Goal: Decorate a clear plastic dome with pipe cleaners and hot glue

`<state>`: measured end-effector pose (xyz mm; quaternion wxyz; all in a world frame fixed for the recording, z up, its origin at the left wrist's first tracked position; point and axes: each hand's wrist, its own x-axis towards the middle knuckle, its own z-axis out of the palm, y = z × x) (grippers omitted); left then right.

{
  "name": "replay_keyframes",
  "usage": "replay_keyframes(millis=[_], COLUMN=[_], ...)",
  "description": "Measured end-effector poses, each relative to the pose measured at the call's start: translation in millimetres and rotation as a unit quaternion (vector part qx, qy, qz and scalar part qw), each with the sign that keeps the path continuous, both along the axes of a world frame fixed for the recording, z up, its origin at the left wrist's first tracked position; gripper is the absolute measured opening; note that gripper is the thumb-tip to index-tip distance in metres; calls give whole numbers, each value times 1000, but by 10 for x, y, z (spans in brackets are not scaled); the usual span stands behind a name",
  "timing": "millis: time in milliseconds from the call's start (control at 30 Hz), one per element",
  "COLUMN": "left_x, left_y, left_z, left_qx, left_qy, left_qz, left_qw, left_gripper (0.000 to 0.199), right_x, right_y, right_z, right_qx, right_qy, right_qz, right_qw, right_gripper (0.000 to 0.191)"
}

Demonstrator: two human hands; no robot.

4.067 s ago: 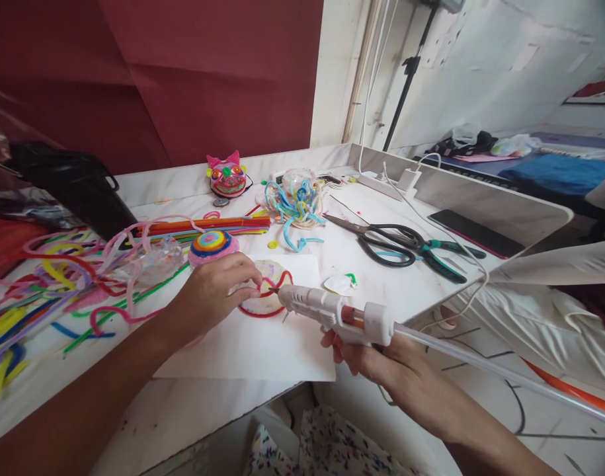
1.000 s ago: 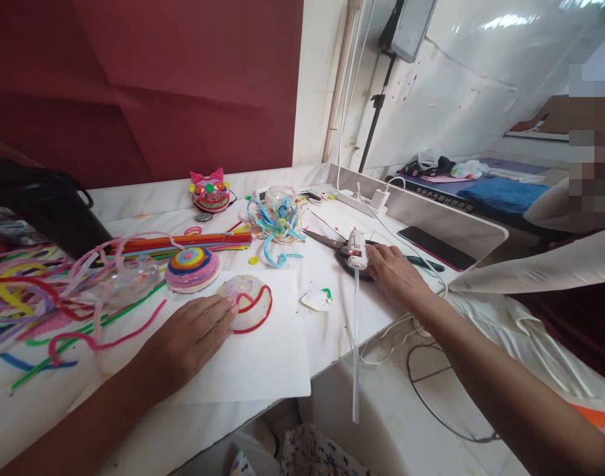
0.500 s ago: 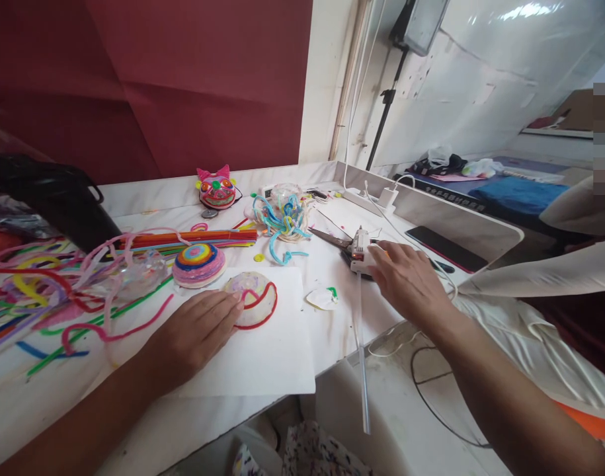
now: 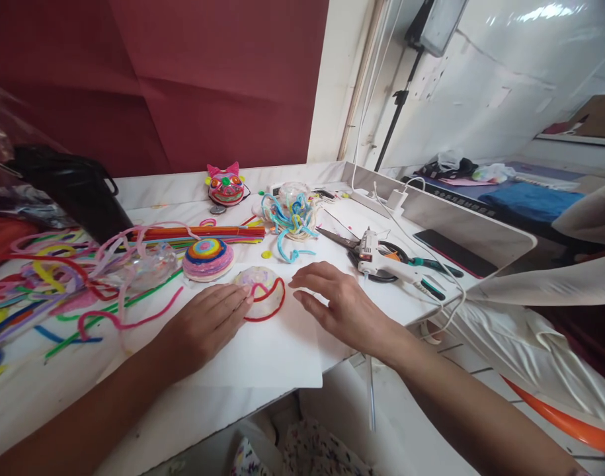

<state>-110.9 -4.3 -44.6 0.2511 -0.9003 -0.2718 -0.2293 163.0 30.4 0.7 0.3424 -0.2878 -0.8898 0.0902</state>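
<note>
My left hand (image 4: 210, 322) lies with straight fingers along the left edge of a pale round piece (image 4: 267, 307); its thumb is hidden. A red pipe cleaner (image 4: 266, 318) outlines a crescent on that piece, with a pink loop at the fingertips. White paper (image 4: 277, 360) lies underneath. Just right of the piece hovers my right hand (image 4: 339, 301), thumb and fingers apart, holding nothing. Beyond it a white glue gun (image 4: 387, 262) rests over black-handled scissors (image 4: 349, 242), and a clear glue stick (image 4: 370, 393) hangs past the table edge.
Left are loose pipe cleaners (image 4: 44, 264), a bundled stack (image 4: 203, 233) and a striped dome (image 4: 207, 259). A pink cat mask (image 4: 226, 185) and tangled blue strands (image 4: 293, 218) lie behind. Pliers (image 4: 436, 266), a phone (image 4: 455, 252) and a white cable (image 4: 463, 297) are right; another person's sleeve (image 4: 545, 284) is beyond.
My right hand has left the glue gun and come left toward the round piece, now covering the small white-and-green scrap. My left hand stays at the piece; the view has shifted slightly.
</note>
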Motion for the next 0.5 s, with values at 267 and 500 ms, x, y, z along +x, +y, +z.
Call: replay_keyframes(millis=[267, 500], left_x=[2, -3], left_y=[14, 22], left_z=[-39, -46], left_qx=[1, -12], left_qy=[-13, -24], left_qz=[-3, -7], left_qw=[1000, 1000], left_gripper=[32, 34], right_x=[-453, -652], right_y=[409, 622], right_z=[101, 164], right_qx=[-21, -117], right_qy=[-76, -139], right_qz=[55, 65], right_qw=[995, 981], right_gripper=[13, 12])
